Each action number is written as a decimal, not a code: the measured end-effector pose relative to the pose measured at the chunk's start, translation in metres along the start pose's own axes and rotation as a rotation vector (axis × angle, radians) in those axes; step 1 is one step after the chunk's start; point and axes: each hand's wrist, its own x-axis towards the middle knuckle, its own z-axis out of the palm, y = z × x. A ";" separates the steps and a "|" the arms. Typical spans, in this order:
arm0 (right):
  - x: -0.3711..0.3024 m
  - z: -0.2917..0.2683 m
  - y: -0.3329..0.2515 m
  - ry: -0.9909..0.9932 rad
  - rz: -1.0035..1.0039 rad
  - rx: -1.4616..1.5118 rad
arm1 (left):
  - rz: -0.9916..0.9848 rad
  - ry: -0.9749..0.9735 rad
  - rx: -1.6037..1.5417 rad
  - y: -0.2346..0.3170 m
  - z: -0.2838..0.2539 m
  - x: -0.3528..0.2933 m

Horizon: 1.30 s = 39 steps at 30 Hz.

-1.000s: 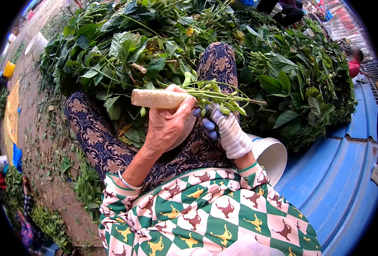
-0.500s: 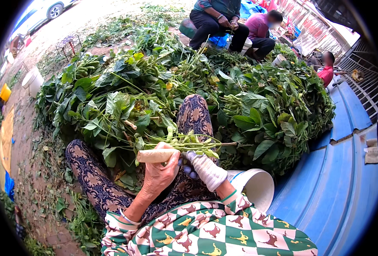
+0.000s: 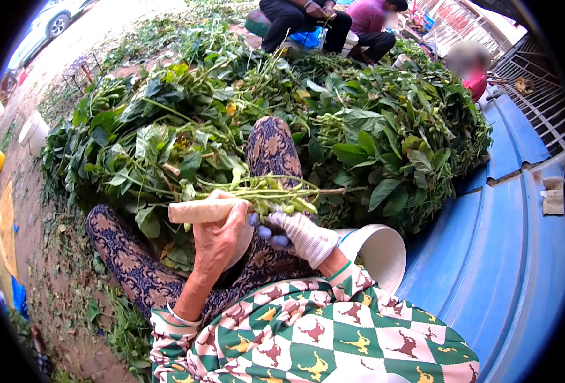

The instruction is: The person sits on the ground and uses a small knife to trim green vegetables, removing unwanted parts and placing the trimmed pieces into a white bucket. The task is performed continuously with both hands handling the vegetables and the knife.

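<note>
My bare left hand (image 3: 215,239) is closed round a thick, pale, wooden-looking handle (image 3: 194,211); the rest of that tool is hard to make out. In a pale knit glove with blue-purple fingertips, my right hand (image 3: 300,237) curls its fingers against a green bean stalk (image 3: 285,191) hung with plump pods. The stalk lies across my raised knee, just beyond both hands, its brown bare end toward the right. Whether the left fingers also pinch the stalk is hidden.
A large heap of leafy bean plants (image 3: 186,115) spreads in front of me. Beside my right forearm a white bucket (image 3: 384,258) lies tilted. Blue sheet metal (image 3: 480,255) runs along the right. Seated people (image 3: 304,25) are beyond the heap; another white bucket (image 3: 34,133) stands far left.
The view has shifted, so the scene sits a little further left and higher. My left hand and the handle have drawn slightly away from my right hand; the stalk stays over the knee.
</note>
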 end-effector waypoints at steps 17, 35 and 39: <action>-0.003 -0.042 0.003 0.428 -0.636 -0.544 | 0.075 -0.005 -0.161 0.024 -0.013 -0.001; -0.014 -0.025 -0.015 0.145 -0.812 -1.242 | 0.051 -0.504 0.420 0.012 0.004 -0.020; -0.015 -0.025 -0.017 0.138 -0.423 -0.853 | -0.026 -0.240 -0.085 0.005 0.007 -0.015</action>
